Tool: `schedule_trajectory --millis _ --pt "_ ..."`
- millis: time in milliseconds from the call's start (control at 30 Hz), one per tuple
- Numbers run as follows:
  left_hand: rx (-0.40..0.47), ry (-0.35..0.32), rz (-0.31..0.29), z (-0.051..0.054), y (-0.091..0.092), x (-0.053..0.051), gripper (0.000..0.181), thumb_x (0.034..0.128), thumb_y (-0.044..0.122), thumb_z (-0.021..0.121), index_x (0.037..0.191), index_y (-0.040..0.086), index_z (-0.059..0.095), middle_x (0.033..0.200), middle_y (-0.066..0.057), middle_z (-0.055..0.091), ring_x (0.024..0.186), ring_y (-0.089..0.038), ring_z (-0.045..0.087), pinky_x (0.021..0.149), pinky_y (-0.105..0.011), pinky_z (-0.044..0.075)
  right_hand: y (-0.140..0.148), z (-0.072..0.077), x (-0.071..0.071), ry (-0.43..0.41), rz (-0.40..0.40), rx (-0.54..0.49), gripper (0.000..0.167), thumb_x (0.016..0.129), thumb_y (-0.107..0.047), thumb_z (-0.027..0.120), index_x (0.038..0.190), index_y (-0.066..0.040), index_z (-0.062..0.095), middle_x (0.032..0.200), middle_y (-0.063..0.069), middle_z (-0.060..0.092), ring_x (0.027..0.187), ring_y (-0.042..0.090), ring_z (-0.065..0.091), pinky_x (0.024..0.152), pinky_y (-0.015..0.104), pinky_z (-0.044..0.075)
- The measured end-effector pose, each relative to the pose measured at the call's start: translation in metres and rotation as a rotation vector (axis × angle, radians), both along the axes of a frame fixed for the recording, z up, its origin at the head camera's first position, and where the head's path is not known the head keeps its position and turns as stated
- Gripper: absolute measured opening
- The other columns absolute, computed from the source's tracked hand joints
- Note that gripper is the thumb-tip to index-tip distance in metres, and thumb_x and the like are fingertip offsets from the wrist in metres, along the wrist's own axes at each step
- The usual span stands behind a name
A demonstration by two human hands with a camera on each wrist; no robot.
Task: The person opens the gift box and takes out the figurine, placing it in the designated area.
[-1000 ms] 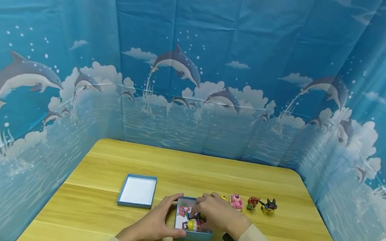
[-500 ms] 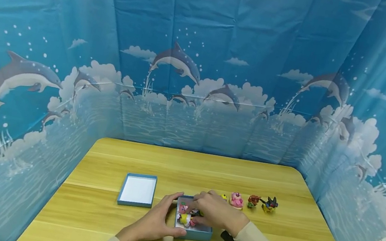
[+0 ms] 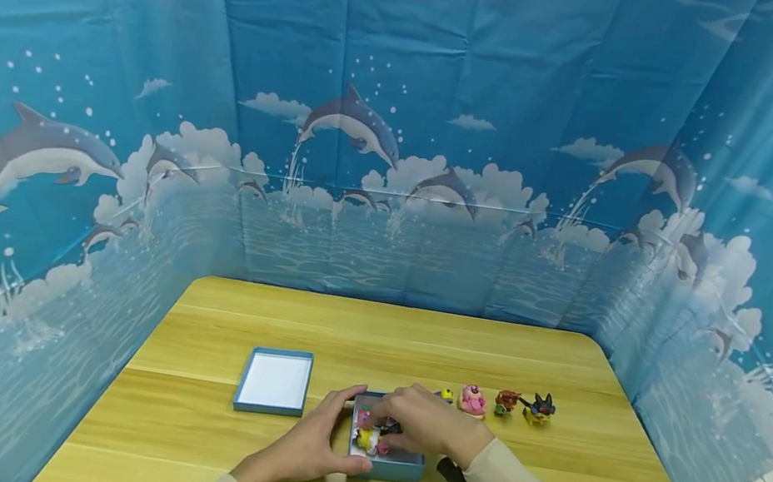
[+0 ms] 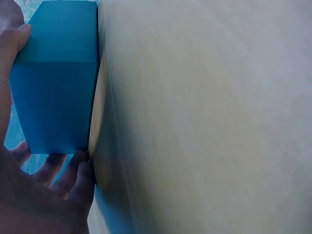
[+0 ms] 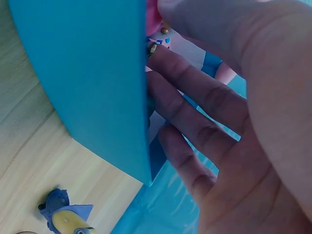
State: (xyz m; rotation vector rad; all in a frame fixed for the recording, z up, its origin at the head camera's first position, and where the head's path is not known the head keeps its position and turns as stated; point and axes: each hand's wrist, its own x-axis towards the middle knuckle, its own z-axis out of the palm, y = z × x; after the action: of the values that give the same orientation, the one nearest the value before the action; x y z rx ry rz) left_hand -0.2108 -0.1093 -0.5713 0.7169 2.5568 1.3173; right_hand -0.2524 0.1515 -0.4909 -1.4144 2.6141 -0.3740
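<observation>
Gripping the box point(image 3: 390, 471), left hand point(image 3: 314, 447) spans wide; right hand point(image 3: 435, 426) touches a figurine point(image 3: 367, 440).

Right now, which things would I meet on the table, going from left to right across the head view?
Blue lid, blue box, partly hidden yellow figure, pink figure, reddish-brown figure, black-eared figure.
</observation>
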Motion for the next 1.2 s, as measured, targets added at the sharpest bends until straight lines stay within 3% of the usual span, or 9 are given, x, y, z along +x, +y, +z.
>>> schedule_trajectory --millis 267,567,867,1200 --pt "0.011 0.001 -0.003 -0.001 0.0003 0.0001 0.114 0.0979 0.063 0.091 0.186 0.034 0.025 0.187 -0.008 0.039 0.172 -0.037 0.045 0.134 -0.072 0.044 -0.0029 0.0021 -0.0014 -0.061 -0.021 0.004 0.031 0.1 -0.022 0.096 0.13 -0.021 0.089 0.122 -0.007 0.089 0.107 0.004 0.081 0.092 0.023 0.066" --pt "0.017 0.004 -0.001 0.0005 0.0003 0.0006 0.112 0.0979 0.064 0.09 0.185 0.038 0.025 0.186 -0.008 0.04 0.172 -0.036 0.045 0.134 -0.071 0.044 -0.0057 0.0028 -0.0011 -0.024 -0.031 0.021 0.032 0.097 -0.024 0.1 0.127 -0.023 0.09 0.115 -0.007 0.088 0.096 0.0 0.076 0.085 0.022 0.063" --pt "0.009 0.0 -0.009 -0.0003 0.0001 0.0005 0.115 0.0994 0.061 0.09 0.187 0.024 0.026 0.187 -0.011 0.039 0.171 -0.039 0.046 0.134 -0.072 0.044 -0.0071 -0.0004 -0.0021 0.023 -0.025 0.061 0.033 0.094 -0.029 0.102 0.123 -0.023 0.091 0.115 -0.009 0.088 0.1 0.001 0.078 0.089 0.026 0.065" --pt "0.006 0.006 -0.002 0.0002 -0.001 -0.0004 0.115 0.0987 0.064 0.09 0.187 0.025 0.026 0.187 -0.009 0.039 0.172 -0.038 0.045 0.134 -0.071 0.044 -0.008 0.0013 -0.0021 0.018 -0.028 0.071 0.033 0.097 -0.028 0.1 0.128 -0.024 0.091 0.122 -0.011 0.088 0.105 -0.002 0.077 0.097 0.031 0.067"
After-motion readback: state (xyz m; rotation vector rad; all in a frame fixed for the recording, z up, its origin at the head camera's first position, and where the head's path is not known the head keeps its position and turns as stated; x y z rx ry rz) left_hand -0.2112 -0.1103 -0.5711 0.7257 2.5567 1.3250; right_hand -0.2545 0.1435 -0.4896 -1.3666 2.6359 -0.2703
